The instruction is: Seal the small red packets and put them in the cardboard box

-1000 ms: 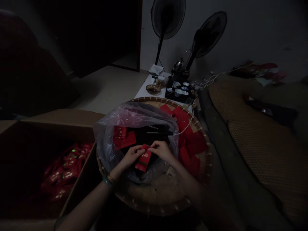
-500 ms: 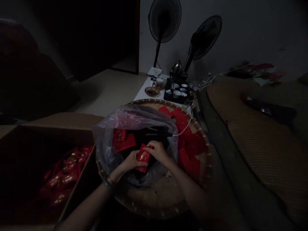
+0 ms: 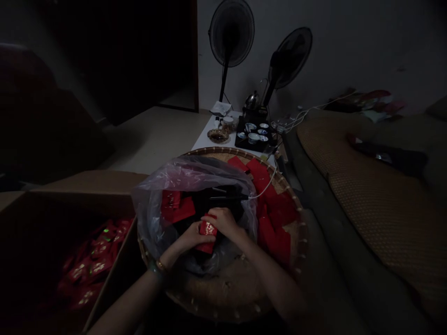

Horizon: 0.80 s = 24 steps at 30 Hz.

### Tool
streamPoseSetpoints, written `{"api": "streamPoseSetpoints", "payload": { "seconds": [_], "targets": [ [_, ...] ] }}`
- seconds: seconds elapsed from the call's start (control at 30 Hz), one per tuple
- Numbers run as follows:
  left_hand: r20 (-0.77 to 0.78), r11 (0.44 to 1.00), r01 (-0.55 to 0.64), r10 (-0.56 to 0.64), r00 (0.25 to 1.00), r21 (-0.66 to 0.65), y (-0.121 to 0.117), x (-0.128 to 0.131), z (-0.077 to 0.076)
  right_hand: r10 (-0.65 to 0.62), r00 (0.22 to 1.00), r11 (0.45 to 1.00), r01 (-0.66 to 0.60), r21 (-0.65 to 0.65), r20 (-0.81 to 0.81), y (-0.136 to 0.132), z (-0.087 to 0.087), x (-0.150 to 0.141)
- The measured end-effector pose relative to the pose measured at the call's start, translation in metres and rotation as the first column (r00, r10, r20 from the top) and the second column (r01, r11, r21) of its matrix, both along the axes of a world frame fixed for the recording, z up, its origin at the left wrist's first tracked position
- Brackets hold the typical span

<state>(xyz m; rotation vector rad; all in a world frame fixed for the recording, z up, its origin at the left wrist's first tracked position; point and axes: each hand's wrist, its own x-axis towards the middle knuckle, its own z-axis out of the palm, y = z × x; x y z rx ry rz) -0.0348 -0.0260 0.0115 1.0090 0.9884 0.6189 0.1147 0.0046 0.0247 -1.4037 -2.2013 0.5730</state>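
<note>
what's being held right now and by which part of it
A small red packet: the left hand grips its left side, the right hand its top end.

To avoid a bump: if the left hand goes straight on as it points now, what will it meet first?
Beyond the red packet it holds, the left hand would probably meet the right hand first, at the packet's upper end; depth is hard to judge in this dark picture.

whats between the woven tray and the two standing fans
A white table lies there, bearing a brown dish and a black tray of cups, with a metal kettle farther back; the head view shows this.
</note>
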Motion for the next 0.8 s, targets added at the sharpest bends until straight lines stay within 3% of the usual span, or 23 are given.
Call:
{"api": "streamPoseSetpoints", "payload": {
  "seconds": [0.17, 0.3, 0.4, 0.5, 0.67, 0.8],
  "targets": [
    [0.073, 0.989, -0.002, 0.013, 0.997, -0.147, -0.001, 0.008, 0.004, -0.007, 0.999, 1.0, 0.007, 0.009, -0.041, 0.0, -0.004, -0.002],
    [0.067, 0.98, -0.117, 0.13, 0.989, -0.163, -0.001, 0.009, 0.004, -0.126, 0.986, 0.984, 0.138, 0.11, -0.111, 0.008, 0.002, 0.012],
    [0.08, 0.967, -0.196, 0.211, 0.974, -0.164, 0.002, 0.006, 0.001, -0.196, 0.98, 0.956, 0.188, 0.227, 0.015, 0.02, 0.005, 0.028],
    [0.106, 0.952, -0.231, 0.256, 0.961, -0.2, 0.005, 0.005, -0.002, -0.232, 0.947, 0.95, 0.172, 0.26, 0.223, 0.033, -0.001, 0.04],
    [0.107, 0.922, -0.299, 0.332, 0.937, -0.247, 0.006, 0.004, -0.003, -0.181, 0.895, 0.974, 0.106, 0.201, 0.407, 0.05, -0.008, 0.046],
    [0.104, 0.907, -0.342, 0.375, 0.921, -0.248, 0.008, 0.003, -0.004, -0.131, 0.892, 0.989, 0.087, 0.122, 0.432, 0.057, 0.002, 0.054]
  ]
}}
